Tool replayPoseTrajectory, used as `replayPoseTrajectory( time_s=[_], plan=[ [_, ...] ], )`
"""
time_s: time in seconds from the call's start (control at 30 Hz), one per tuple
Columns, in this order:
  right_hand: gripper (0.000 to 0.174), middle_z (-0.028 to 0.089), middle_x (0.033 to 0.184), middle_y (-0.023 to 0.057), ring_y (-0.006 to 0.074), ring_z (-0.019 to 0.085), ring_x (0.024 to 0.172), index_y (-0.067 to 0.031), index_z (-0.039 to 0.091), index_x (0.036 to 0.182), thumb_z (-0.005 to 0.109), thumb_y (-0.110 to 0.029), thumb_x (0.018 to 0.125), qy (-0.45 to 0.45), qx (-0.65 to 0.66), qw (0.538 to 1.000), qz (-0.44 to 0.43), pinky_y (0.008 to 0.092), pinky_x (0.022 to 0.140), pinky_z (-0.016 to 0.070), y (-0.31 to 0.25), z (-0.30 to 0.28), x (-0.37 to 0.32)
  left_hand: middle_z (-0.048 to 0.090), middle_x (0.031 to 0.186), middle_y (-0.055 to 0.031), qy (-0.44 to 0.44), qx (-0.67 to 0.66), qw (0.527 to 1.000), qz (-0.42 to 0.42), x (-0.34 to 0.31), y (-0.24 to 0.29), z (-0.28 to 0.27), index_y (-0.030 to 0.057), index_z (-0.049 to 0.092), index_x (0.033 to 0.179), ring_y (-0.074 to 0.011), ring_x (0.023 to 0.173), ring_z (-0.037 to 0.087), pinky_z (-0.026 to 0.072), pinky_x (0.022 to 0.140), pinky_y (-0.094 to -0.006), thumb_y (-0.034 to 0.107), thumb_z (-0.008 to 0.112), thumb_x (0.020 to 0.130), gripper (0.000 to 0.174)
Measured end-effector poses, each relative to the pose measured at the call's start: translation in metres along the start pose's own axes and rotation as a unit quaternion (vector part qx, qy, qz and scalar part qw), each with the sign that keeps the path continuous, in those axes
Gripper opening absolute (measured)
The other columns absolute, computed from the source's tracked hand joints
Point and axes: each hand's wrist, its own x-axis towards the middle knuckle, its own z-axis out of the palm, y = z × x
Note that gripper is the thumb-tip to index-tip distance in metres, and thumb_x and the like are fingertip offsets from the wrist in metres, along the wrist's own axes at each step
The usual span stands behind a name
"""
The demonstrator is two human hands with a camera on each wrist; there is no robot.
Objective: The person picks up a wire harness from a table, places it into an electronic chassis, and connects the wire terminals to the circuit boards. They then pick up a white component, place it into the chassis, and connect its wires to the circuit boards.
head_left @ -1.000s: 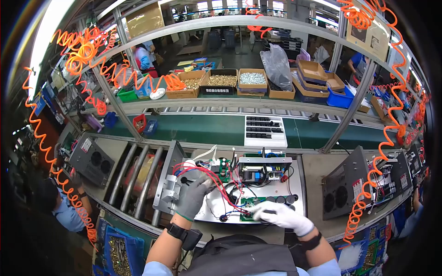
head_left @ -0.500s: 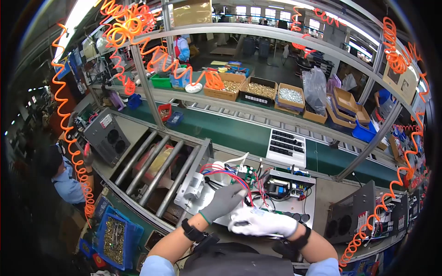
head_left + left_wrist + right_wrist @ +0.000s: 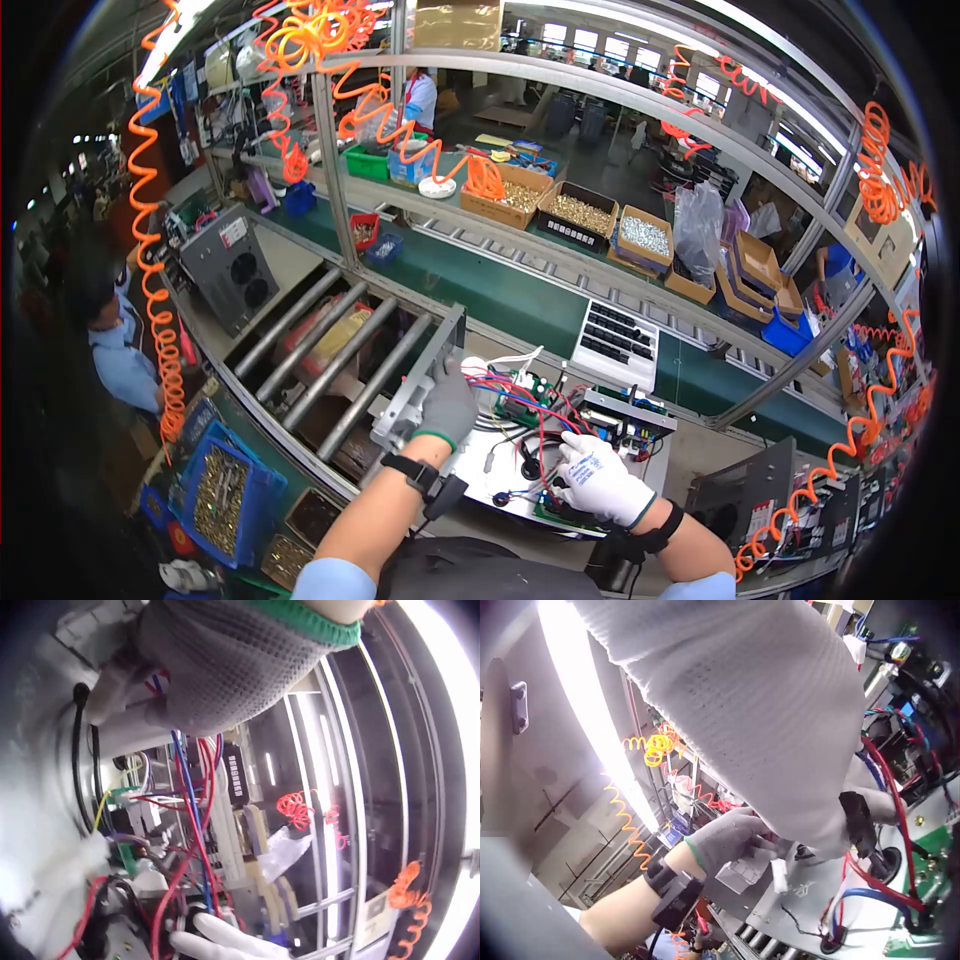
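Fingers of the grey-gloved left hand (image 3: 447,405) curl round a bundle of red and blue wires (image 3: 184,787) at the left end of the open metal chassis (image 3: 468,468), lower centre of the head view, with the forearm reaching up from the bottom edge. The white-gloved right hand (image 3: 597,478) rests palm down on the chassis's near edge, fingers bent toward black cables (image 3: 525,462). Whether they pinch anything cannot be told.

The left hand (image 3: 225,667) pinches red and blue wires (image 3: 196,825) near the right hand (image 3: 217,945).

Screw boxes (image 3: 580,212), orange coiled hose (image 3: 310,25), blue bin (image 3: 268,500)
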Motion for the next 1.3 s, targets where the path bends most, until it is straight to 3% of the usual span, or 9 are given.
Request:
replayPoseTrajectory(
  time_s=[0.2, 0.33, 0.43, 0.5, 0.67, 0.73, 1.0, 1.1, 1.3],
  plan=[
    [0.034, 0.061, 0.120, 0.0179, 0.0341, 0.047, 0.124, -0.0067, 0.071, 0.086, 0.067, -0.040, 0.077, 0.036, 0.074, 0.997, 0.013, 0.0418, 0.104, 0.0372, -0.002, 0.001, -0.024, 0.055, 0.113, -0.0196, -0.029, 0.167, 0.973, 0.155, -0.022, -0.012, 0.007, 0.0016, 0.051, 0.112, -0.0335, 0.079, 0.069, 0.0559, 0.062, -0.0422, 0.007, 0.051, 0.086, 0.027],
    [0.017, 0.067, 0.095, 0.0074, 0.0223, 0.060, 0.089, -0.0077, 0.071, 0.088, 0.068, -0.022, 0.080, 0.082, 0.190, 0.978, -0.003, 0.0396, 0.074, 0.0477, -0.016, -0.042, -0.023, 0.058, 0.108, -0.0166, -0.077, 0.152, 0.976, 0.137, -0.028, -0.001, 0.001, 0.0027, 0.052, 0.113, -0.0340, 0.081, 0.068, 0.0552, 0.065, -0.0441, 0.009, 0.050, 0.087, 0.027],
    [0.023, 0.066, 0.114, 0.0094, 0.0188, 0.060, 0.105, -0.0022, 0.064, 0.111, 0.051, -0.010, 0.094, 0.142, 0.668, 0.730, -0.005, 0.0318, 0.093, 0.0453, -0.070, -0.087, 0.009, 0.061, 0.104, -0.0133, -0.116, 0.133, 0.973, 0.146, -0.052, 0.032, 0.020, 0.0059, 0.053, 0.115, -0.0296, 0.088, 0.067, 0.0544, 0.069, -0.0422, 0.021, 0.056, 0.085, 0.033],
    [0.028, 0.063, 0.119, 0.0119, 0.0184, 0.057, 0.113, 0.0004, 0.060, 0.117, 0.045, -0.012, 0.097, 0.181, 0.717, 0.670, 0.063, 0.0309, 0.100, 0.0404, -0.086, -0.087, 0.047, 0.063, 0.105, -0.0107, -0.052, 0.027, 0.918, 0.393, -0.039, -0.006, 0.047, 0.0114, 0.058, 0.113, -0.0256, 0.089, 0.066, 0.0539, 0.068, -0.0408, 0.027, 0.058, 0.084, 0.033],
    [0.034, 0.062, 0.107, 0.0226, 0.0348, 0.060, 0.101, 0.0011, 0.053, 0.120, 0.044, -0.023, 0.098, 0.256, 0.319, 0.895, 0.180, 0.0397, 0.087, 0.0476, -0.045, -0.019, 0.152, 0.063, 0.109, -0.0165, -0.151, 0.115, 0.957, 0.220, -0.050, 0.001, 0.049, 0.0058, 0.061, 0.111, -0.0312, 0.085, 0.068, 0.0552, 0.067, -0.0436, 0.018, 0.054, 0.085, 0.029],
    [0.034, 0.064, 0.104, 0.0217, 0.0360, 0.061, 0.096, -0.0015, 0.059, 0.113, 0.051, -0.028, 0.094, 0.197, 0.453, 0.817, 0.298, 0.0415, 0.084, 0.0463, -0.036, -0.012, 0.161, 0.065, 0.101, -0.0168, -0.113, 0.100, 0.963, 0.222, -0.060, 0.002, 0.041, 0.0046, 0.064, 0.104, -0.0307, 0.083, 0.069, 0.0554, 0.066, -0.0426, 0.017, 0.057, 0.082, 0.026],
    [0.033, 0.064, 0.074, 0.0132, 0.0219, 0.064, 0.072, -0.0031, 0.063, 0.109, 0.057, -0.029, 0.090, 0.063, 0.387, 0.880, 0.269, 0.0352, 0.066, 0.0486, -0.030, 0.024, 0.160, 0.062, 0.107, -0.0213, -0.134, 0.111, 0.891, 0.420, -0.098, 0.007, 0.022, 0.0000, 0.058, 0.114, -0.0321, 0.094, 0.064, 0.0534, 0.076, -0.0399, 0.018, 0.063, 0.074, 0.043],
    [0.037, 0.066, 0.089, 0.0238, 0.0385, 0.064, 0.089, -0.0050, 0.063, 0.102, 0.050, -0.038, 0.093, 0.027, 0.344, 0.903, 0.257, 0.0448, 0.079, 0.0486, -0.028, 0.028, 0.150, 0.060, 0.111, -0.0196, -0.111, -0.069, 0.898, 0.421, -0.107, -0.017, 0.011, 0.0015, 0.058, 0.111, -0.0330, 0.101, 0.060, 0.0499, 0.082, -0.0429, 0.012, 0.060, 0.076, 0.037],
    [0.036, 0.064, 0.098, 0.0229, 0.0401, 0.061, 0.091, -0.0022, 0.061, 0.102, 0.043, -0.033, 0.096, 0.073, 0.419, 0.871, 0.248, 0.0461, 0.080, 0.0480, -0.016, 0.032, 0.136, 0.064, 0.099, -0.0142, 0.182, 0.154, 0.884, 0.402, -0.035, -0.009, -0.031, 0.0062, 0.061, 0.104, -0.0313, 0.098, 0.060, 0.0412, 0.093, -0.0430, 0.010, 0.056, 0.079, 0.026]
  ],
)
